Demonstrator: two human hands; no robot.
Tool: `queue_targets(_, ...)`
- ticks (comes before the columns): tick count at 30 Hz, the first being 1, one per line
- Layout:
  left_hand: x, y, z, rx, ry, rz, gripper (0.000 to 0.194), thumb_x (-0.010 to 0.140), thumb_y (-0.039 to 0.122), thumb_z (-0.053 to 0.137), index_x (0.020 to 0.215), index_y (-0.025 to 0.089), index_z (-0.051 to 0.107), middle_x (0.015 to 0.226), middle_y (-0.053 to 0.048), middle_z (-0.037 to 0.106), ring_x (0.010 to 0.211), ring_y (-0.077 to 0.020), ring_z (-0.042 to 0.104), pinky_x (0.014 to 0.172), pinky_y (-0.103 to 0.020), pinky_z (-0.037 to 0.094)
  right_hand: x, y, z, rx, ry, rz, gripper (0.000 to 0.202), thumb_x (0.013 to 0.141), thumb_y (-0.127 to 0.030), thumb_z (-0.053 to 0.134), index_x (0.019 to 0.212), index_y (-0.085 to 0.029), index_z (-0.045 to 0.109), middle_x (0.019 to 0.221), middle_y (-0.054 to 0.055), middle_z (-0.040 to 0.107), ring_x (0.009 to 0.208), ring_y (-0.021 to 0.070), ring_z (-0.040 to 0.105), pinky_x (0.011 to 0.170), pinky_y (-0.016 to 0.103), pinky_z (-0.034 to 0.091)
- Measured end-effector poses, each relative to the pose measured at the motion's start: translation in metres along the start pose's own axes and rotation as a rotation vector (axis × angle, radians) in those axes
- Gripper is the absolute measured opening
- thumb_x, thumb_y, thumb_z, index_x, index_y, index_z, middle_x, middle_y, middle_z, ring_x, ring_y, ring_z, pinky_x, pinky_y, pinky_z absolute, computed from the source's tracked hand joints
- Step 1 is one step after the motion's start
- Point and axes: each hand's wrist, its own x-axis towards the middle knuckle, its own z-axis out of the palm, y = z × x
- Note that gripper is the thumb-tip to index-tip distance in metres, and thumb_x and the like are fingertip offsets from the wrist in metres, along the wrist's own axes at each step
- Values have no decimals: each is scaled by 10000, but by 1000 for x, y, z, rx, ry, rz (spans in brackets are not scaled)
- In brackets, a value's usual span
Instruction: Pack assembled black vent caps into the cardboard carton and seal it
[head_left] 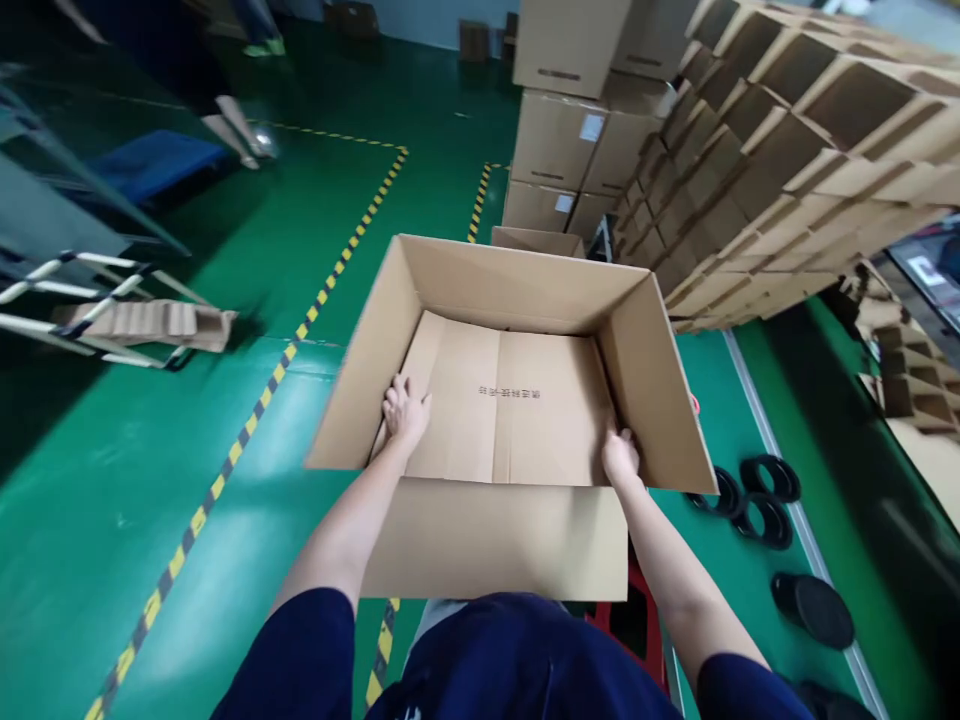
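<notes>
An open cardboard carton [525,290] is in front of my body with its flaps spread outward. Inside it lies a flat cardboard sheet [457,430], creased down the middle and printed with a line of dark characters. My left hand [406,408] is at the sheet's left edge, fingers bent over it beside the carton's left flap. At the right edge, my right hand [621,458] is closed on the sheet, its fingertips partly hidden. The carton's near flap [495,540] hangs toward my waist, under my forearms.
Stacked cartons [559,140] and a tall pile of cardboard dividers [750,170] stand ahead to the right. Black round parts [765,520] lie on the green floor at right. At left are a tubular rack [97,300] and a blue platform [157,165], with a person [180,60] beyond.
</notes>
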Motion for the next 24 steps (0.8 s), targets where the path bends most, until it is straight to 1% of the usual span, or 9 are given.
queue_targets(4,6,-5,26,54,38,35,586,1008,379,406,1488,49,477,1630,-272,271,1358,-427,389,1054,-554,405,11,-6,34,37,-74,49,656,946,-46,272,1594,-94,367,1320,257,594,1143,314,647,873,367,548)
queue_targets(6,6,-4,38,62,41,64,579,1021,375,361,1475,40,493,1628,-281,276,1421,-420,339,1103,-574,356,19,-11,42,57,-73,44,640,946,-64,306,1581,-77,386,1428,250,542,1289,321,562,988,369,509)
queue_targets(9,7,-2,48,73,39,111,603,1025,412,354,1472,34,499,1620,-291,297,1488,-398,276,1172,-581,268,33,-23,46,131,20,-94,607,974,-150,349,1572,-50,388,1631,205,335,1528,324,261,1225,415,282)
queue_targets(11,9,-3,50,83,46,116,631,1020,444,362,1487,36,481,1618,-288,307,1508,-386,258,1188,-571,249,45,-34,48,212,68,-153,621,1026,-281,336,1592,-25,323,1688,205,191,1570,332,114,1275,462,124)
queue_targets(14,15,-5,52,91,54,128,637,1021,449,350,1502,48,465,1623,-276,310,1523,-369,249,1184,-550,271,65,-51,54,294,27,-116,715,1049,-479,331,1625,-65,245,1703,212,96,1573,350,62,1268,514,38)
queue_targets(16,19,-6,54,96,54,138,634,1023,452,346,1508,60,465,1625,-275,309,1527,-372,243,1179,-556,278,80,-59,59,323,8,-89,741,1040,-527,337,1639,-108,217,1711,195,51,1574,355,36,1259,535,31)
queue_targets(18,22,-5,57,99,57,133,625,1027,456,346,1503,74,479,1625,-279,302,1536,-385,216,1185,-575,260,94,-64,62,365,43,-47,760,1035,-531,329,1642,-97,186,1709,210,19,1567,373,35,1244,562,74)
queue_targets(20,23,-2,61,91,53,110,619,1032,458,342,1497,77,490,1626,-286,290,1540,-400,198,1188,-590,247,106,-65,61,414,112,7,728,1037,-472,317,1635,-76,195,1696,249,56,1535,416,120,1196,615,162)
queue_targets(24,21,6,62,47,-21,11,620,1038,448,353,1500,54,477,1624,-308,273,1513,-408,274,1179,-586,284,129,-63,44,445,122,96,616,1001,-192,276,1615,-156,317,1525,306,388,1290,425,463,1022,632,349)
